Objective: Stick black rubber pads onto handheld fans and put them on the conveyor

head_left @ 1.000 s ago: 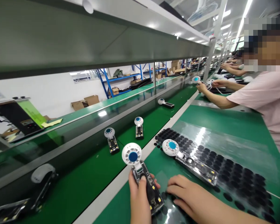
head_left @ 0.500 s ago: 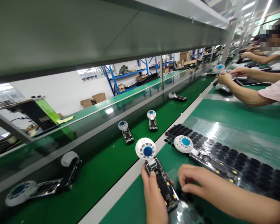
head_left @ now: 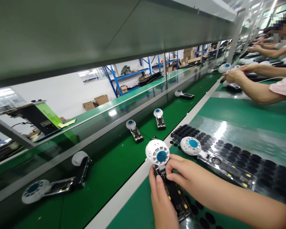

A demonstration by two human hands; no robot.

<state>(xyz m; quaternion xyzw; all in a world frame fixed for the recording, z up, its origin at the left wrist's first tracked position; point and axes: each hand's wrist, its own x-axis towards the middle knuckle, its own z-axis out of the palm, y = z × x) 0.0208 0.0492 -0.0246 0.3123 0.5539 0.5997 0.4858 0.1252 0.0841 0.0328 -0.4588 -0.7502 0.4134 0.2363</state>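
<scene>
My left hand [head_left: 163, 202] is wrapped round the dark body of a handheld device [head_left: 158, 152] with a round white head and a blue centre. Yellow-white squares show on its circuit board. At the neck, just below the head, my right hand [head_left: 182, 171] has its fingers pinched together against the device. Whatever lies between those fingertips is hidden. A second such device [head_left: 191, 145], in a clear casing, rests to the right, on a sheet of black round discs [head_left: 231, 156]. More black discs [head_left: 208, 218] lie beneath my hands.
Several similar devices, one of them nearby [head_left: 134, 131], lie on the green conveyor belt [head_left: 109, 171]. A pale rail [head_left: 131, 187] divides belt from worktop. Overhead hangs a wide grey panel [head_left: 97, 31]. At right, a co-worker's hands [head_left: 238, 75] hold another device.
My right hand has moved left from beside the device onto its neck. The held device's head has shifted right and turned slightly. Devices on the belt appear further right.
</scene>
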